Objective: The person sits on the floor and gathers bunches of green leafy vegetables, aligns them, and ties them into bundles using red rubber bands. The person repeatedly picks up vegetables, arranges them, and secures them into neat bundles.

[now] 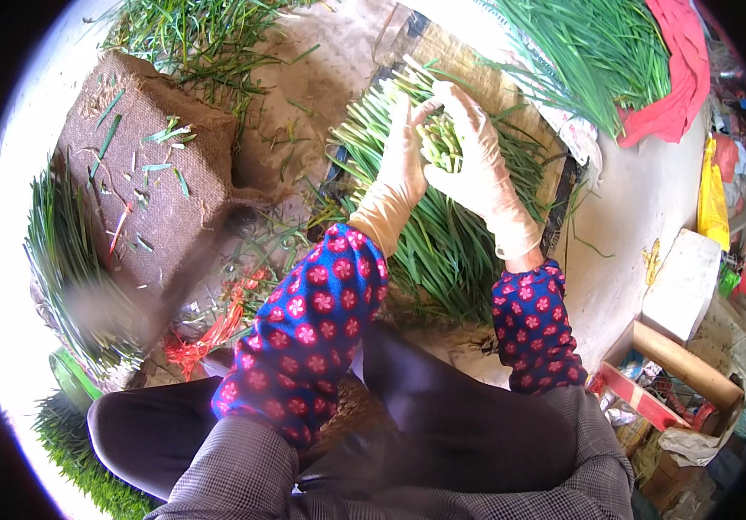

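Note:
My two hands, in thin cream gloves, meet around the pale cut ends of a bunch of garlic chives [440, 144]. My right hand [480, 166] curls round the far and right sides of the bunch. Against its left side lies my left hand [402, 153], fingers pointing away from me. The stalk ends face up towards me, and the leaves of this bunch are hidden below my hands. Beneath it spreads a larger pile of chives [444, 260], its white ends to the upper left and its green leaves towards my lap.
A sacking-covered block [152, 169] stands left, with leaf scraps on top and a chive bundle [74, 260] beside it. Red plastic ties [213, 338] lie near my knee. More chives [594, 58] rest on red cloth [672, 97] at upper right. A wooden box [685, 364] holds odds and ends.

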Demonstrator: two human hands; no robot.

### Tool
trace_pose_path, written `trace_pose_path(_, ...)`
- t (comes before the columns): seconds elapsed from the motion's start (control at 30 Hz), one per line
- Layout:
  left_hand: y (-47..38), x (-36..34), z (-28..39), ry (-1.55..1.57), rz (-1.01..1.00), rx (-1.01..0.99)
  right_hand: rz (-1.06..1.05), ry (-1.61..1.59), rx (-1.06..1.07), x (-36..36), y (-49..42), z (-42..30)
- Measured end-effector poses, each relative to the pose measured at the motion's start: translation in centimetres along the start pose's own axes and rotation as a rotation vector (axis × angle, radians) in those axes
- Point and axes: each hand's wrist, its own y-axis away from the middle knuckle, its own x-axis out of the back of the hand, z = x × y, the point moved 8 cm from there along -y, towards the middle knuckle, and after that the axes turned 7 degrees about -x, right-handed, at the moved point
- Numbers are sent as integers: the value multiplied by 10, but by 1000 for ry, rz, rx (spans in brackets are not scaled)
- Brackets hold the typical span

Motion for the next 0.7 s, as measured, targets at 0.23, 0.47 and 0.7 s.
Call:
trace_pose_path(0.23, -1, 6, -2, -45, -1, -44, -161, 99, -205, -13, 8, 21)
trace_pose_path(0.47, 3, 40, 1, -299, 195, -113, -49, -212, -518, -14, -2, 61)
trace_pose_path(0.7, 6, 40, 4, -400, 121, -167, -235, -33, -568, -36, -38, 81)
